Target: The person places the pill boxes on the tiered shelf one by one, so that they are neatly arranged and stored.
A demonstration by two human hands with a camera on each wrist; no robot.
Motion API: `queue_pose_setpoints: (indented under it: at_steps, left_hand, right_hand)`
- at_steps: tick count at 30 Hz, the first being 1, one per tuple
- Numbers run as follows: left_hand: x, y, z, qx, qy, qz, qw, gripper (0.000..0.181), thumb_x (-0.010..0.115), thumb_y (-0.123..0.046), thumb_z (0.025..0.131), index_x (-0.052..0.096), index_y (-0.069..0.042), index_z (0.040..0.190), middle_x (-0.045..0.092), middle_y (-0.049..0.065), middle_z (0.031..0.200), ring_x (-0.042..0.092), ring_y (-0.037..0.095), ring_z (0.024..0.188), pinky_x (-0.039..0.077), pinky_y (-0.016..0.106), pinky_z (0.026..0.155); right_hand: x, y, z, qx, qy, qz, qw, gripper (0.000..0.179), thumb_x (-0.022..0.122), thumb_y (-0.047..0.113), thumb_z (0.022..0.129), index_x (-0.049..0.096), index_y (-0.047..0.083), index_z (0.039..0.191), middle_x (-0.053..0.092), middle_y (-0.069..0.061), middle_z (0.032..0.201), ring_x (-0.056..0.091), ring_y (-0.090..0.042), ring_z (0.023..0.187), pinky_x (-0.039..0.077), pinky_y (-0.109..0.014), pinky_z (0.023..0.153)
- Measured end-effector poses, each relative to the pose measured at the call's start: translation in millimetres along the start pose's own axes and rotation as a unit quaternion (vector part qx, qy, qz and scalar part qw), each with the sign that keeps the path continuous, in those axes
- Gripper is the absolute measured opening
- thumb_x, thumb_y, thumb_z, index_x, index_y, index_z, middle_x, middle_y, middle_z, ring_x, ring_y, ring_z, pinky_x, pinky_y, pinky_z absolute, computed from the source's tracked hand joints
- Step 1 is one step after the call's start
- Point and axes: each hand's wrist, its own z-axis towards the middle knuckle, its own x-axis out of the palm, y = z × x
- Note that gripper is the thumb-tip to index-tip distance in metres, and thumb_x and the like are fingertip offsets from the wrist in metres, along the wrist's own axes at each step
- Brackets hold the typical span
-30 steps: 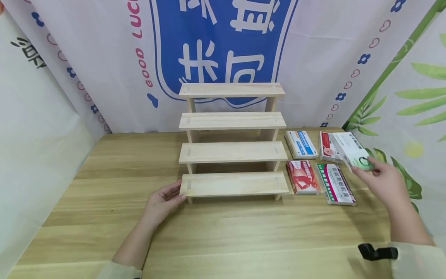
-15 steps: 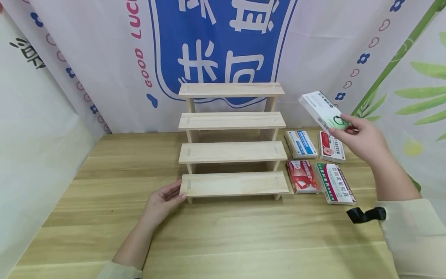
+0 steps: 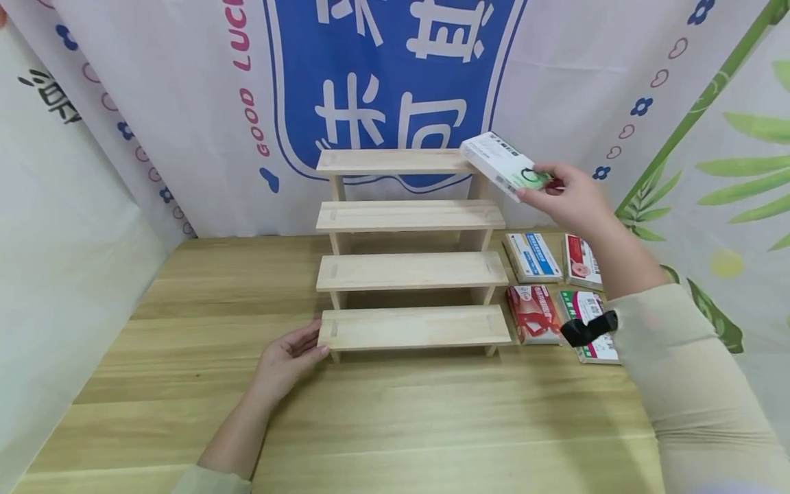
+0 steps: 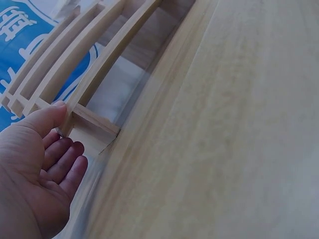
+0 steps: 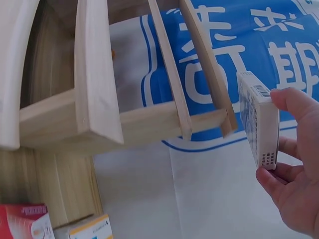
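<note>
A white and green medicine box [image 3: 503, 165] is gripped at its near end between the thumb and fingers of my right hand [image 3: 574, 195]. The box is tilted, at the right end of the top step of a stepped wooden display rack [image 3: 413, 328]. In the right wrist view the medicine box [image 5: 256, 119] appears just apart from the top board. My left hand [image 3: 286, 360] holds the left end of the rack's lowest step. The left wrist view shows the left thumb [image 4: 59, 105] against the board's corner and the other fingers curled beneath.
Right of the rack on the wooden table [image 3: 395, 425] lie a blue and white box [image 3: 533, 257], a red box [image 3: 533, 314], a red and white box [image 3: 580, 261] and a green-striped box [image 3: 583, 305], partly behind the right arm. A printed cloth [image 3: 555, 103] hangs behind the rack.
My right hand has lifted the white and green medicine box off the group of boxes and carried it left and up to the top step. My left hand has stayed on the rack.
</note>
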Motion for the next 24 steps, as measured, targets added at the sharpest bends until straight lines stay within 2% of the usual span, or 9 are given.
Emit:
queue_pose_setpoints:
  at_steps: [6,11,24]
  left_hand:
    - [0.3,1.1,0.4,-0.002,0.000,0.002,1.0000,0.057,0.074,-0.017,0.088,0.052,-0.002,0.138,0.052,0.016,0.144,0.054,0.032,0.130,0.049,0.017,0.099]
    - [-0.3,1.2,-0.5,-0.006,0.001,0.005,1.0000,0.059,0.074,-0.020,0.088,0.051,-0.003,0.139,0.051,0.015,0.145,0.054,0.031,0.130,0.049,0.019,0.099]
    - [0.0,1.7,-0.4,0.001,0.002,-0.001,1.0000,0.058,0.074,-0.018,0.088,0.051,-0.001,0.139,0.052,0.016,0.144,0.054,0.032,0.130,0.049,0.015,0.097]
  right_hand:
    - [11,23,16.4,-0.013,0.020,-0.004,0.9997,0.077,0.060,0.057,0.090,0.040,0.013,0.150,0.049,-0.018,0.141,0.046,-0.032,0.122,0.046,-0.036,0.088]
    - [22,40,27.4,-0.022,0.036,-0.007,0.9991,0.074,0.063,0.053,0.089,0.041,0.016,0.149,0.052,-0.016,0.140,0.047,-0.028,0.119,0.043,-0.031,0.083]
    - [51,79,46.0,-0.056,0.064,-0.006,0.9964,0.067,0.066,0.047,0.088,0.047,0.019,0.146,0.055,-0.011,0.127,0.046,-0.023,0.109,0.040,-0.030,0.081]
